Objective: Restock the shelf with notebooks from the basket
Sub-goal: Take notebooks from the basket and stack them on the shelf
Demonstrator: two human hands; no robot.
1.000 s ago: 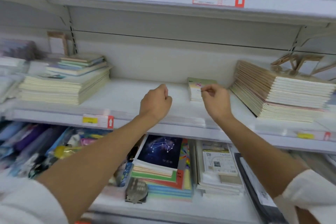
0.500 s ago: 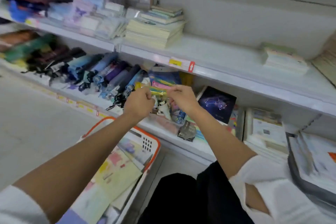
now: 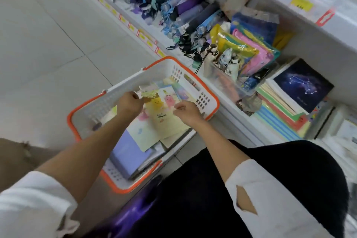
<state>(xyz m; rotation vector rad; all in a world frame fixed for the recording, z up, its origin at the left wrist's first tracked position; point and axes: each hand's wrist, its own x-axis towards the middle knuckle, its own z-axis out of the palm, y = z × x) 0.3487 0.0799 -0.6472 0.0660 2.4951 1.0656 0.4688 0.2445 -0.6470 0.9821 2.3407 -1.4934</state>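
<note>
Left hand [image 3: 129, 103]: pinches a small pale patterned notebook [image 3: 148, 93] by its edge, above the basket [image 3: 102, 106].
Right hand [image 3: 186, 111]: apart from the left, fingers curled just over the yellow ENGLISH notebook [image 3: 166, 121]; I cannot tell whether it grips anything.
Notebooks: a skewed, overlapping pile in the basket, with a lavender notebook [image 3: 127, 152] lower down.
Risk: the thin pinch may let the small notebook slip. Pulling the yellow one could drag or crease its neighbours.
Surface: grey tiled floor [image 3: 48, 35]; the basket sits just beside the bottom shelf [image 3: 228, 108].
Room: a shop aisle with folded umbrellas [image 3: 185, 6], plastic folders [image 3: 249, 52] and a constellation notebook [image 3: 303, 85].
</note>
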